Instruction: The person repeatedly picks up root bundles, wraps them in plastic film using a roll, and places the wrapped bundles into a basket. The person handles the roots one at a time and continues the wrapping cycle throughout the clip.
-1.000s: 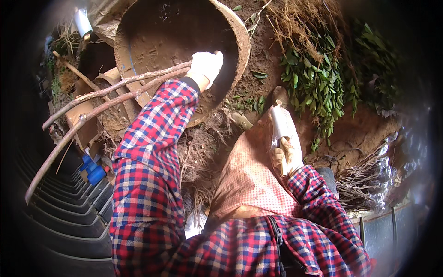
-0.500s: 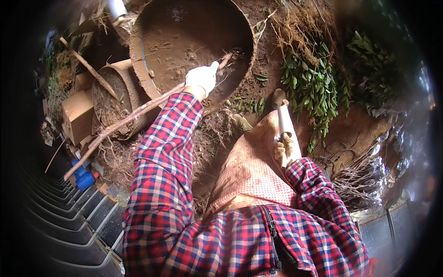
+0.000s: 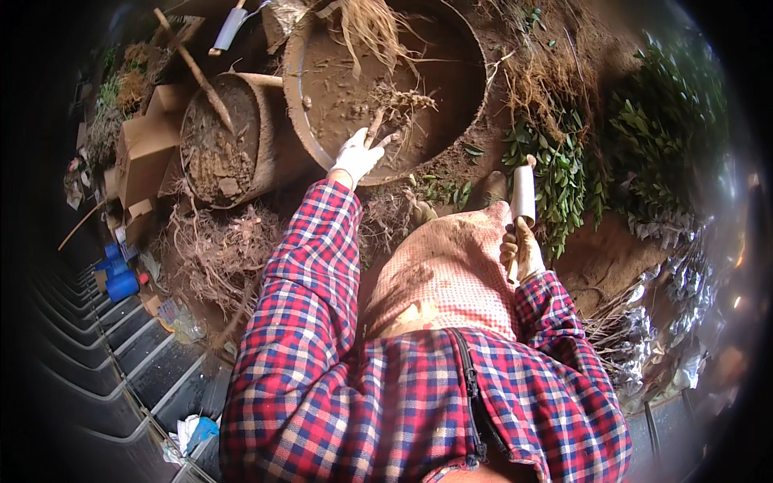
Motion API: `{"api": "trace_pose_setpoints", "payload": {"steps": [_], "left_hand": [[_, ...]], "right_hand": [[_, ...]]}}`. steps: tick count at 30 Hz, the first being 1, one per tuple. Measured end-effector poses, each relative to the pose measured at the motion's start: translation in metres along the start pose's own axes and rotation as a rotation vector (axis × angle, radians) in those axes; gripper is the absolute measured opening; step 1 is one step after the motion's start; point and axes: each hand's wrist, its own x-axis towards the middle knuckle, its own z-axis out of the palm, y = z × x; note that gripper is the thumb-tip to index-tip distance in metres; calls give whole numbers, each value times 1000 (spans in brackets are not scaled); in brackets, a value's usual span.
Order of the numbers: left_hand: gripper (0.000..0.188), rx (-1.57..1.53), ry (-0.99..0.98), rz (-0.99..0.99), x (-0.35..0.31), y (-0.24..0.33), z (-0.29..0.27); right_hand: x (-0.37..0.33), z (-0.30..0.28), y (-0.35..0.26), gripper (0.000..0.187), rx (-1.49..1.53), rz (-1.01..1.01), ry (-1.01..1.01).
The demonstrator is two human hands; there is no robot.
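Note:
My left hand, in a white glove, reaches over the near rim of a round, mud-caked tub. It is closed around a bare-root stem, whose muddy root clump is over the wet mud inside. A blurred length of stick shows below my left sleeve; its middle is hidden. My right hand, in a soiled glove, grips a white roll on a wooden stick beside the checked apron over my lap. A thin piece near its lower fingers is too small to name.
Pale stringy fibres hang over the tub's far side. To the left are a mud-filled drum with a stick in it, cardboard boxes and tangled roots. Leafy plants lie at right, above bundled stems.
My left hand has swung the stem more upright, its long end now mostly under my sleeve. Pale fibres have come into view over the tub. The whole view has shifted; my right hand keeps the roll.

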Motion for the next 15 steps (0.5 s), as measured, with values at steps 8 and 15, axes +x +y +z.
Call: {"api": "trace_pose_setpoints", "payload": {"steps": [8,15], "left_hand": [[50,-677,-53,-197,-79,-21,-7],[15,-1181,-241,-300,-114,-14,-26]], "right_hand": [[-51,93,29,33,-255,6,-501],[7,157,-13,43,-890,-273,-335]]}}
